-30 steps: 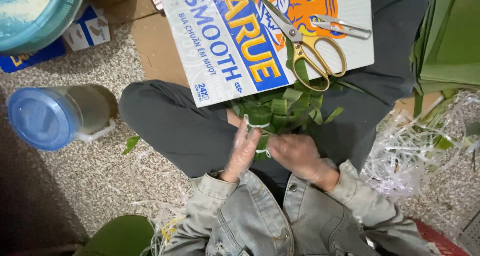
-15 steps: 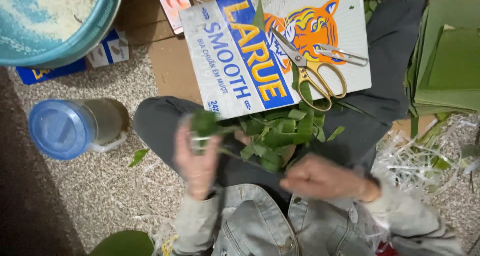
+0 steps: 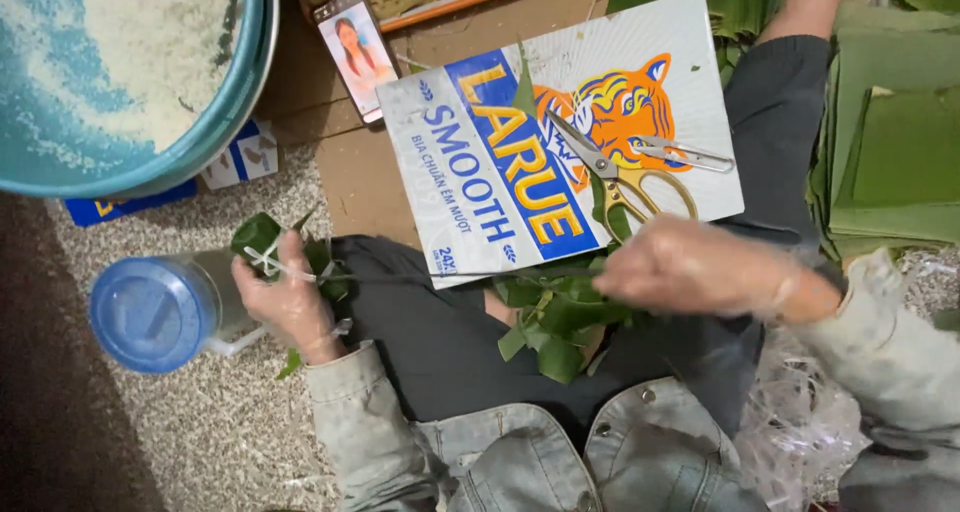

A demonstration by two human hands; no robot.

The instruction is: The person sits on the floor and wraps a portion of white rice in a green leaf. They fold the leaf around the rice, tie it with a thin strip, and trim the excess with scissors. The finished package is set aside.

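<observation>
In the head view, the left hand is closed around a small leaf-wrapped bundle, held out over the floor beside a blue-lidded jar. A thin string runs taut and nearly level from the bundle rightward to the right hand, whose fingers pinch its far end above loose green leaves on the lap; scissors lie on a printed card just beyond.
</observation>
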